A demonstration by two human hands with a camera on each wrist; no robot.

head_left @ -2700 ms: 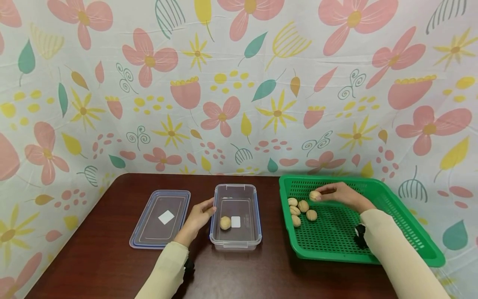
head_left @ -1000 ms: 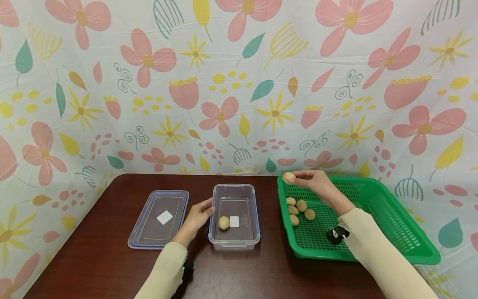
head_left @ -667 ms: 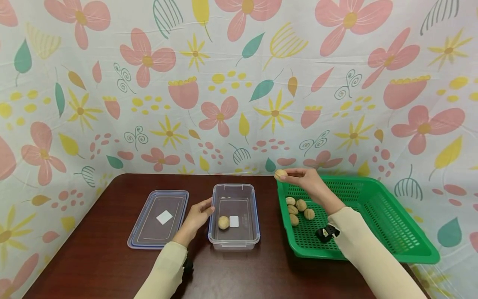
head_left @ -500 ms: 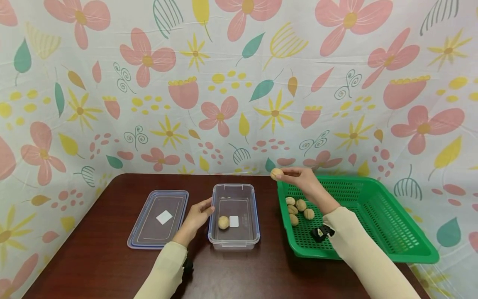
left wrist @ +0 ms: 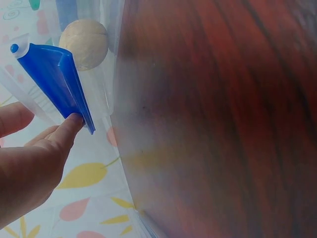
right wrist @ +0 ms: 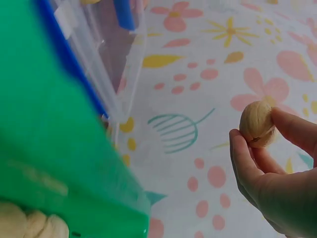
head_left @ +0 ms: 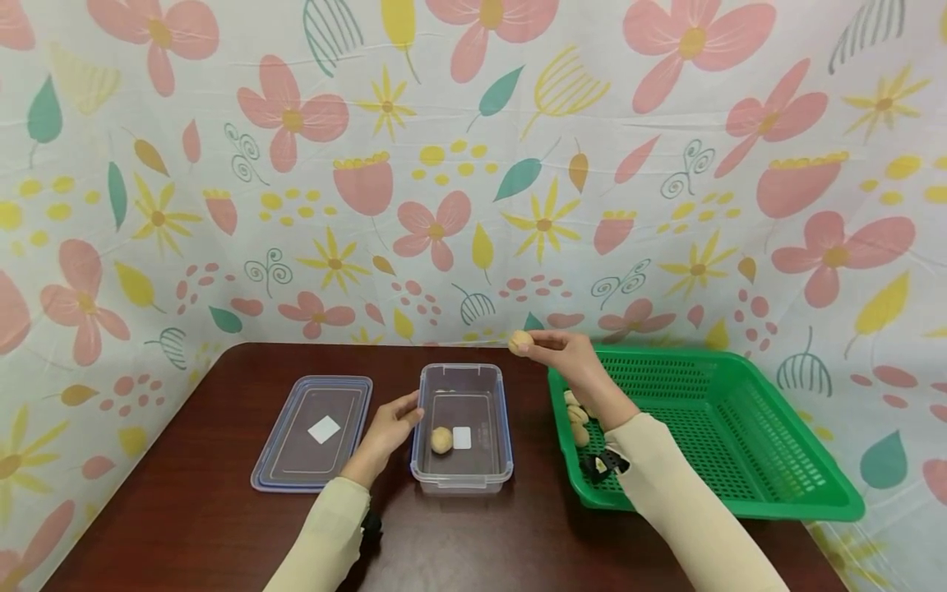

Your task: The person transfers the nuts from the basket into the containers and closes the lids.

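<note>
My right hand (head_left: 565,358) pinches a walnut (head_left: 521,342) between thumb and fingertips, raised over the back of the table between the container and the basket. In the right wrist view the held walnut (right wrist: 258,124) shows its ridged seam. My left hand (head_left: 388,432) holds the left side of a clear plastic container (head_left: 484,477) with blue edging, its fingertips at the rim. One walnut (head_left: 441,441) lies inside, beside a white label. In the left wrist view a fingertip touches a blue flap (left wrist: 54,79) on the container. Several walnuts (head_left: 578,415) sit in the green basket (head_left: 740,501), partly hidden by my right arm.
The container's clear lid (head_left: 288,460), edged in blue and bearing a white label, lies flat left of my left hand. All stand on a dark wooden table (head_left: 200,510). A flower-patterned cloth (head_left: 459,164) hangs behind the table's back edge.
My right hand has lifted the walnut out of the green basket and carried it left, past the basket's rim toward the container. My left hand has stayed at the container.
</note>
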